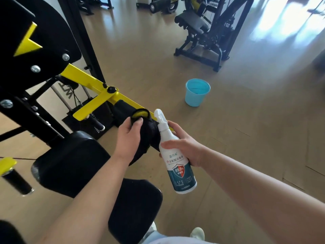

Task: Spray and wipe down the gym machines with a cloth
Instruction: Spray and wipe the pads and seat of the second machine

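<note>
The left hand (131,136) grips a black cloth (149,136), fingers and thumb curled round it, and holds it against the black cylindrical foam roller (121,108) at the end of the yellow steel arm (88,80) of the black-and-yellow gym machine (40,55). The thumb tip lies just beside the round yellow end cap (140,114) of the roller. The cloth covers the near end of the roller and hangs below the hand. The right hand (186,147) holds a white plastic spray bottle (177,166) with a teal and red shield label; the fingers wrap round the upper body of the bottle. The bottle is tilted, nozzle uppermost, and the nozzle is just beside the cloth and the end cap. Whether a finger rests on the trigger cannot be determined. Below the forearms lie two black padded seat cushions (70,161) of the same machine. A light blue plastic bucket (197,92) stands upright on the light brown wooden floor (246,120), well apart from the hands. A second black machine with a padded bench (202,32) stands farther back.
</note>
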Demonstrator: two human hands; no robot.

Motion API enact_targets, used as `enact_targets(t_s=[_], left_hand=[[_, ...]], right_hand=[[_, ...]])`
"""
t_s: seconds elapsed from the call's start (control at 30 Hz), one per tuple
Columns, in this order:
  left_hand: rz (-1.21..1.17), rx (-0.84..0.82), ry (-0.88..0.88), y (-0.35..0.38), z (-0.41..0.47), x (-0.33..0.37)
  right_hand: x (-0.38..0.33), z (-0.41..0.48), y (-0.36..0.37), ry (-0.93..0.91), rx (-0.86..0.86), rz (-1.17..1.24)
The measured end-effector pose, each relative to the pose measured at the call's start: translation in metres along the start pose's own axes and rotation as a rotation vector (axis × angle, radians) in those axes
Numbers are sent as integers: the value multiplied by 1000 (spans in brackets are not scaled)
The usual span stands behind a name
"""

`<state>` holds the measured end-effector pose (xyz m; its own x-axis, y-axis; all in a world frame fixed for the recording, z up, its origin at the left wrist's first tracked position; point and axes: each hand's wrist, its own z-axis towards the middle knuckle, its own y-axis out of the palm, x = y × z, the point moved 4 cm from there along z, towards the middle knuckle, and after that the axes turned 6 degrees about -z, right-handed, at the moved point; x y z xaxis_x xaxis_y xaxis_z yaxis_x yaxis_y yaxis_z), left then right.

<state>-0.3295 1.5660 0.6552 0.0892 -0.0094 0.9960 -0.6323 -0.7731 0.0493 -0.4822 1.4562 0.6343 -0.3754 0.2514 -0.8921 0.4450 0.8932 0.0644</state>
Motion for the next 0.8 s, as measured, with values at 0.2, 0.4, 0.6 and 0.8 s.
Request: enact_targets(t_s=[0.2, 0.4, 0.6, 0.8], left_hand=[[-58, -102, -76, 10, 1, 1], [-182, -209, -152, 20, -10, 3], [-83, -173, -145, 16, -3, -1], [529, -182, -5, 54, -2, -2]], right_hand=[[-11, -6, -4, -24, -52, 39], [-14, -10, -7, -22, -65, 90], [-14, -12, -18, -40, -75, 177], [-24, -20, -57, 2, 119, 95]])
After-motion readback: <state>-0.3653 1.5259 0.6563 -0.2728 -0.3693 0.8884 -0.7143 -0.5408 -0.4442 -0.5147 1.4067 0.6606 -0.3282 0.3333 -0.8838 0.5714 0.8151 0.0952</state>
